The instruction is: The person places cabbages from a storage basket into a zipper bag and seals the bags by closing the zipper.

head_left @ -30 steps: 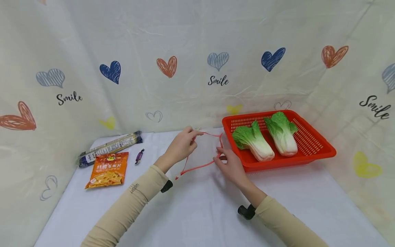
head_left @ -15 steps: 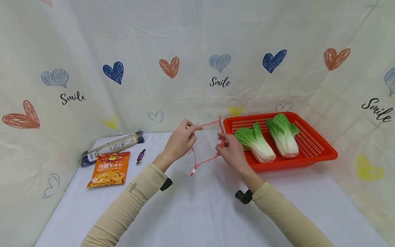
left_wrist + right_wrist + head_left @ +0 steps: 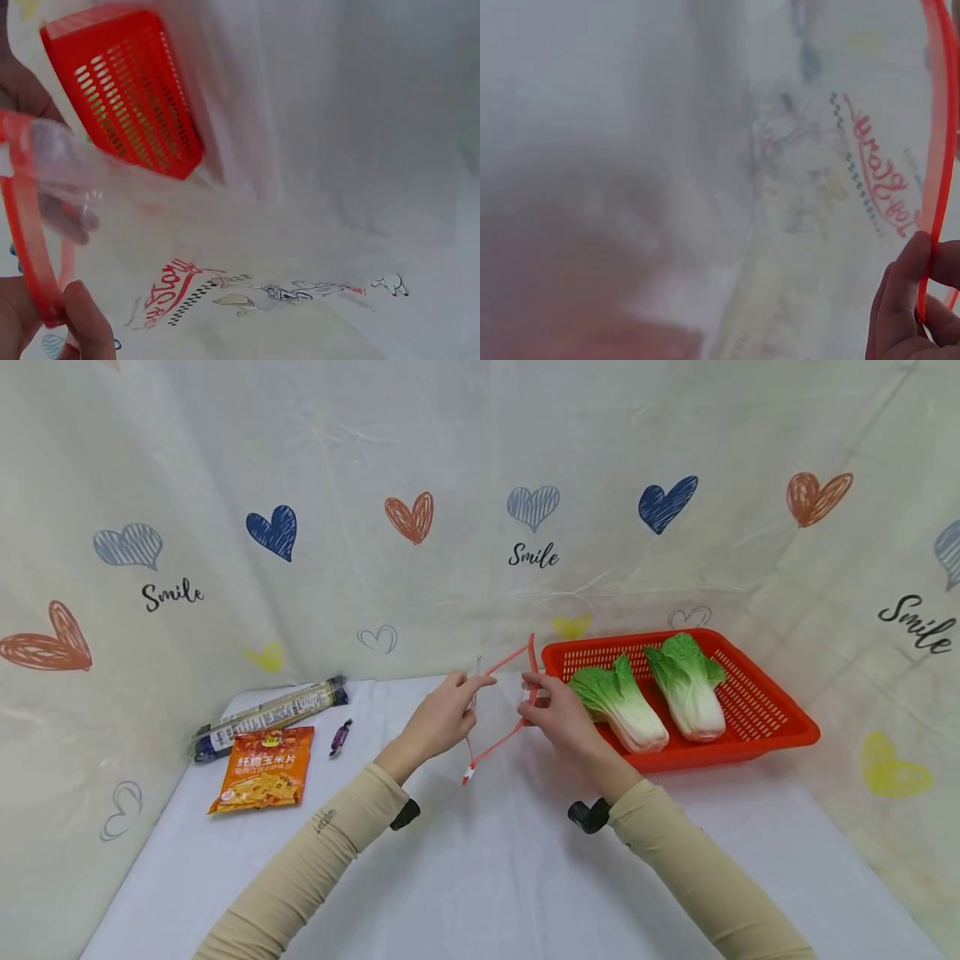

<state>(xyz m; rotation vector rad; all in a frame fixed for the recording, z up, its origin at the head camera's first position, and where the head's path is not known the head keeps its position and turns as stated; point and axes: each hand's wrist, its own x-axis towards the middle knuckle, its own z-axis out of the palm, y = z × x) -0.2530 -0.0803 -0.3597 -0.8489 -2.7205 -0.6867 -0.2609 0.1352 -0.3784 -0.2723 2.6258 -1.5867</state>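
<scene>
In the head view a clear plastic zip bag (image 3: 498,745) with a red zip edge hangs over the table, its mouth spread wide. My left hand (image 3: 442,714) pinches the left side of the rim. On the opposite side, my right hand (image 3: 562,714) grips the red edge (image 3: 939,150) between thumb and fingers. Red lettering and line drawings show on the bag's see-through wall (image 3: 247,292) in the left wrist view. Nothing can be made out inside the bag.
A red plastic basket (image 3: 765,739) with two Chinese cabbages (image 3: 637,718) stands to the right. At the left lie an orange corn-chip packet (image 3: 264,768), a long wrapped package (image 3: 273,718) and a purple wrapped candy (image 3: 341,737). A printed curtain (image 3: 465,602) backs the white table.
Both hands have brought the bag's rim up from a flatter, wider position to a more upright, narrower opening. The right hand has moved up. Basket and snacks stay put.
</scene>
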